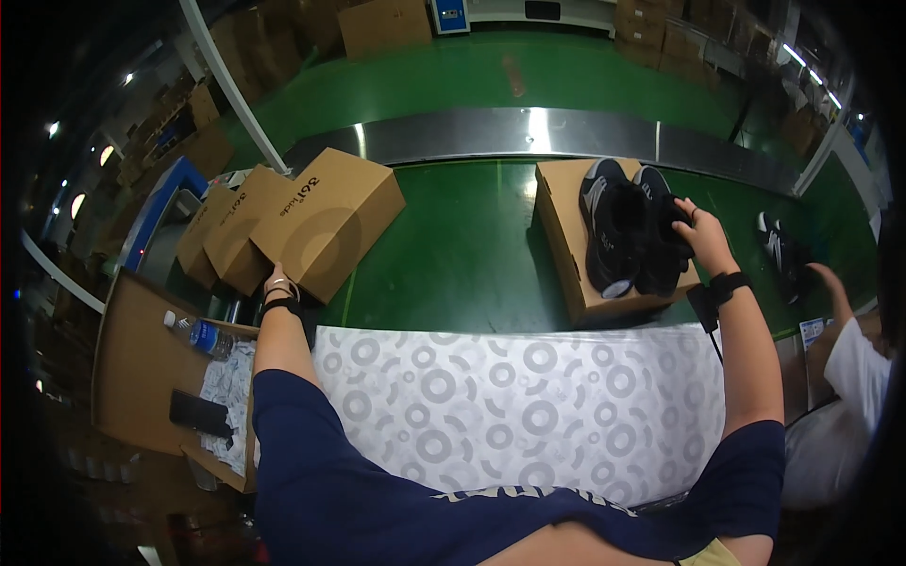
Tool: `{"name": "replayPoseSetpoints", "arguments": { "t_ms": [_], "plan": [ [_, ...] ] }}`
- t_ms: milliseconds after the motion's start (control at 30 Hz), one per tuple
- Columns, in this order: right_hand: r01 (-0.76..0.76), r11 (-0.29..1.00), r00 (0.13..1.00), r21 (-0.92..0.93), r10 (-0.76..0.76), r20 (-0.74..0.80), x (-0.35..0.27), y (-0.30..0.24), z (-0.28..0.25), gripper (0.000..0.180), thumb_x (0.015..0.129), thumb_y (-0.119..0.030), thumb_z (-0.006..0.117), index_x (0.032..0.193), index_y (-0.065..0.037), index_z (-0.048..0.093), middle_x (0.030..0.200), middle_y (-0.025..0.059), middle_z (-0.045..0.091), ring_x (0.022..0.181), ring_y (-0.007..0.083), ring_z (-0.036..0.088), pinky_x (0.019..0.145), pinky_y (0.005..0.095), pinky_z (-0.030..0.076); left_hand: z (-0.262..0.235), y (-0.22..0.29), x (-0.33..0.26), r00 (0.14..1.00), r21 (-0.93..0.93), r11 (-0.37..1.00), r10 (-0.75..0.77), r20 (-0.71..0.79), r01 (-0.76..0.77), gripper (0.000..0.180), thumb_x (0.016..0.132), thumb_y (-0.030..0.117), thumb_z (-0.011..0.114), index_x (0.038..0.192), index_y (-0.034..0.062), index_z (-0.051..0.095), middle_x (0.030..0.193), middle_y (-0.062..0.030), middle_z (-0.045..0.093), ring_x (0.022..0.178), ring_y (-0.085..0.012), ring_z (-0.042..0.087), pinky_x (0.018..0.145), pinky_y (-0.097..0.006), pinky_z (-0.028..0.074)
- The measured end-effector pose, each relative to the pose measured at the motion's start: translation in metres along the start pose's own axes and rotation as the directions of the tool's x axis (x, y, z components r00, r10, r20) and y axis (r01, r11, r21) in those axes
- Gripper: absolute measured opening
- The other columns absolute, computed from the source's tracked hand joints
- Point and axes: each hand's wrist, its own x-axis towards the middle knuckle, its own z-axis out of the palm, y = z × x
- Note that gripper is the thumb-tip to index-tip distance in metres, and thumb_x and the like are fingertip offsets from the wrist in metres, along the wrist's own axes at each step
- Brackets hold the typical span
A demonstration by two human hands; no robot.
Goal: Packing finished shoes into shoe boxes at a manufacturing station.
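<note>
A pair of black shoes (625,226) with white trim lies on top of a brown cardboard shoe box (564,212) on the green conveyor belt. My right hand (700,236) grips the right shoe of the pair from the side. My left hand (280,280) reaches out to the near corner of a tilted brown shoe box (330,222), its fingers hidden under the box edge. That box leans on two more like it (226,236) at the left.
White wrapping paper with grey ring patterns (510,406) covers the table before me. An open carton at the left holds a water bottle (198,335), a black phone (198,412) and paper. Another person's hand (826,275) reaches to a black shoe (781,247) at the right.
</note>
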Motion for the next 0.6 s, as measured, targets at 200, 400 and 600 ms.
{"name": "replayPoseSetpoints", "arguments": {
  "t_ms": [200, 400, 600],
  "plan": [
    [0.037, 0.998, 0.999, 0.041, -0.038, 0.022, 0.005, -0.025, 0.010, 0.045, 0.075, -0.011, 0.060, 0.118, -0.004, 0.050, 0.126, 0.0212, 0.043, 0.115, 0.0321, 0.044, 0.094, 0.0318, 0.036, -0.040, -0.001, 0.057, 0.959, -0.074, 0.988, 0.149, 0.239, -0.135, 0.057, 0.076, 0.056, 0.053, 0.112, 0.0118, 0.051, 0.111, -0.0116, 0.055, 0.094, -0.0285, 0.054, 0.070, -0.050, 0.042],
    [-0.088, 0.996, 0.996, -0.023, 0.088, 0.009, 0.003, 0.011, -0.006, 0.045, 0.076, -0.009, 0.059, 0.119, -0.004, 0.050, 0.127, 0.0219, 0.041, 0.117, 0.0309, 0.043, 0.094, 0.0307, 0.036, 0.146, -0.059, -0.135, 0.882, 0.019, 0.964, -0.249, 0.401, 0.264, 0.067, 0.072, 0.060, 0.054, 0.116, 0.0107, 0.044, 0.109, -0.0162, 0.050, 0.096, -0.0331, 0.052, 0.071, -0.048, 0.050],
    [-0.006, 0.994, 0.999, -0.112, 0.002, -0.033, -0.025, -0.017, -0.009, 0.046, 0.077, -0.010, 0.060, 0.121, -0.003, 0.047, 0.122, 0.0199, 0.048, 0.115, 0.0307, 0.045, 0.094, 0.0318, 0.035, 0.132, -0.033, -0.166, 0.982, -0.311, 0.944, -0.053, 0.184, 0.109, 0.056, 0.072, 0.019, 0.061, 0.120, 0.0011, 0.041, 0.122, -0.0164, 0.045, 0.102, -0.0279, 0.053, 0.076, -0.035, 0.050]
  ]
}}
